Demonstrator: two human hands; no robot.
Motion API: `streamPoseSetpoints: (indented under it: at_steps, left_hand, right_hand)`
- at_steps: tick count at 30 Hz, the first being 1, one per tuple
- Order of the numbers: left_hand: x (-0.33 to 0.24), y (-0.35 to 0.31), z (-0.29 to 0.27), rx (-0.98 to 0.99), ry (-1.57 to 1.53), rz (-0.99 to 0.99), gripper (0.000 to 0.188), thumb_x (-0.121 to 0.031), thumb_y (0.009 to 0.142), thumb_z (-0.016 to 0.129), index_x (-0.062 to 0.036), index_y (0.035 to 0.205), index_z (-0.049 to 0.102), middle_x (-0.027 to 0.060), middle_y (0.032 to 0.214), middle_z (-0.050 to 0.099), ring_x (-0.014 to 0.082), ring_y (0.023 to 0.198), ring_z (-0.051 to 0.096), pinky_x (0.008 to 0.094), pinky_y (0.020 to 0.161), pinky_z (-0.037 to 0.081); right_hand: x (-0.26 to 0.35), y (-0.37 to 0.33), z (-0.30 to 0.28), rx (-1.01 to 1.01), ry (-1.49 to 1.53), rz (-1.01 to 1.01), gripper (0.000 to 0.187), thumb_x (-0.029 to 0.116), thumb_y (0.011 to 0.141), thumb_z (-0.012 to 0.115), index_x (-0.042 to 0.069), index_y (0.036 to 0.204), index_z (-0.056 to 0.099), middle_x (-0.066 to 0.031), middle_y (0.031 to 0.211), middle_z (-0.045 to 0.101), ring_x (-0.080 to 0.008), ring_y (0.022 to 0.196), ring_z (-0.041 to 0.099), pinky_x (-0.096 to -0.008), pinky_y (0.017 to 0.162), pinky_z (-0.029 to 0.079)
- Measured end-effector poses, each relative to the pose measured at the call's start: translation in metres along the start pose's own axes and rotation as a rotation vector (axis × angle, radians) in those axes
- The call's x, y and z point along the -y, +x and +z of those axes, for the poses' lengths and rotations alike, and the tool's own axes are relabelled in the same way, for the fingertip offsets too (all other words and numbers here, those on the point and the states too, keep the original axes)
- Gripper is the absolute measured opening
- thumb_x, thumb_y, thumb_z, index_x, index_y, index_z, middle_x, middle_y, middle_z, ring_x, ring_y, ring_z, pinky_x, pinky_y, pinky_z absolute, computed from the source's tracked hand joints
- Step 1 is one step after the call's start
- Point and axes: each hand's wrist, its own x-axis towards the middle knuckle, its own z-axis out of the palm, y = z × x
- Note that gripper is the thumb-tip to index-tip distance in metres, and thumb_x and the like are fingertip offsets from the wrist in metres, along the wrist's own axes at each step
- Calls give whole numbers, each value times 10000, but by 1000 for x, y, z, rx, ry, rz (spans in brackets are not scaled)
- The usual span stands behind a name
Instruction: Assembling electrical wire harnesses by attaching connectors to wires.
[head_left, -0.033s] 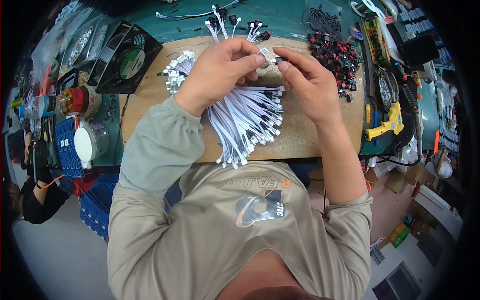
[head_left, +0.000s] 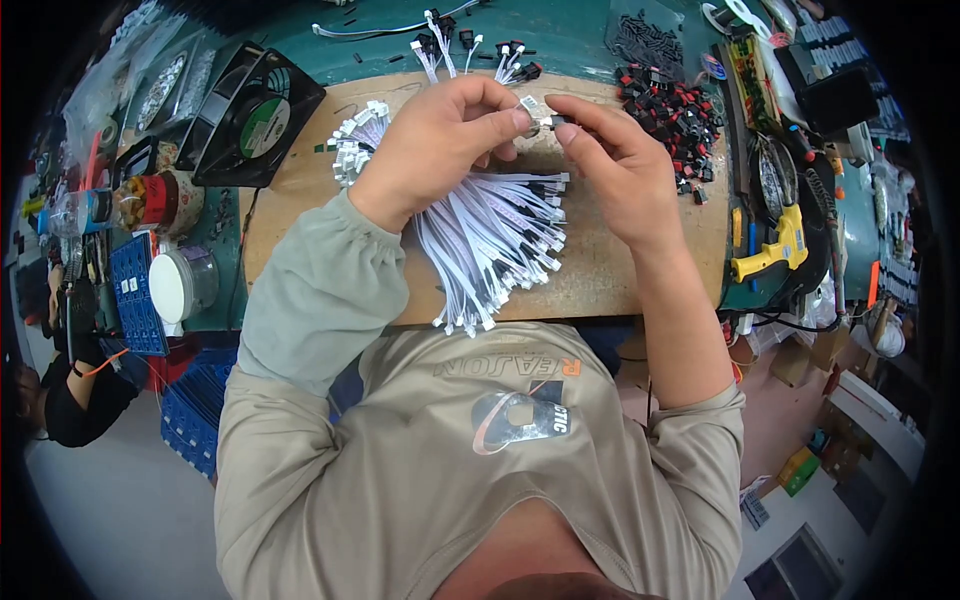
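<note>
Over the wooden board (head_left: pixel 620 270), my left hand (head_left: pixel 450 130) is closed, with thumb and forefinger pinching a cable's white plug connector (head_left: pixel 529 103). Close by on its right, my right hand (head_left: pixel 625 160) pinches a small black part (head_left: pixel 557 121) between thumb and forefinger. Only a narrow gap lies between the two hands' fingertips, and fine wire ends there are too small to make out. Below my hands a fanned bundle of white cables (head_left: pixel 490 235) lies on the board. Many white connectors (head_left: pixel 358 140) of the bundle stick out left of my left wrist.
Small red-and-black switches (head_left: pixel 675 130) are heaped at the right, below a bag of black pieces (head_left: pixel 645 45). Cables with black switches (head_left: pixel 440 45) lie beyond my hands. A black fan (head_left: pixel 255 118) and a white-lidded jar (head_left: pixel 172 287) stand left; a yellow glue gun (head_left: pixel 775 248) lies right.
</note>
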Motion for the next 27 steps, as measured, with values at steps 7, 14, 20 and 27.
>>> streamPoseSetpoints:
  at_steps: [7, 14, 20, 27]
  left_hand:
    - [-3, -2, 1, -3, 10, 21, 114, -140, 850, 639, -42, 881, 590, 30, 752, 618, 73, 669, 537, 199, 612, 395]
    - [3, -1, 2, -42, -64, 61, 128, -127, 827, 654, -27, 849, 578, 18, 725, 598, 75, 649, 549, 207, 589, 416]
    - [3, -3, 2, -58, -60, 59, 93, -96, 832, 646, -35, 849, 578, 5, 755, 592, 76, 671, 549, 204, 614, 402]
    - [6, 5, 12, -116, -47, 76, 139, -133, 801, 659, -19, 819, 581, 28, 690, 601, 83, 618, 552, 215, 560, 427]
  right_hand:
    - [-2, 2, 9, -74, -4, -87, 230, 122, 817, 666, 62, 1039, 665, -32, 846, 654, -75, 706, 567, -216, 656, 459]
    - [-1, 3, 8, -24, -44, -49, 207, 131, 809, 677, 54, 1000, 658, 10, 737, 639, -41, 644, 542, -203, 603, 444]
    - [0, 4, 9, -7, -30, -50, 206, 123, 811, 677, 53, 1004, 659, 9, 742, 638, -38, 652, 545, -199, 602, 442]
    - [-2, 2, 1, -29, -1, -91, 316, 135, 814, 692, 47, 1111, 627, -23, 864, 664, -49, 677, 558, -212, 633, 471]
